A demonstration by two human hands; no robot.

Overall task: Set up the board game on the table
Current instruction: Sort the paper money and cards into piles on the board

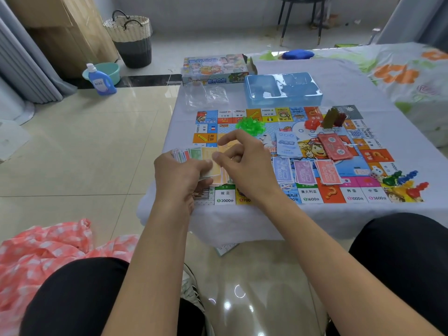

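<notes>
We count five money piles on the colourful board (312, 195). Our left hand (178, 177) grips a fanned stack of notes (194, 155); our right hand (242, 161) hovers half-curled, holding nothing.

We saw bright, even daylight; glare spots on glossy floor tiles (238, 297); hands slightly blurred; wide-angle bending at edges.

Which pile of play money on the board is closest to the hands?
The blue-purple pile, leftmost of the three in the near row. It lies right beside the right hand; the pink and red piles sit farther right.
</notes>
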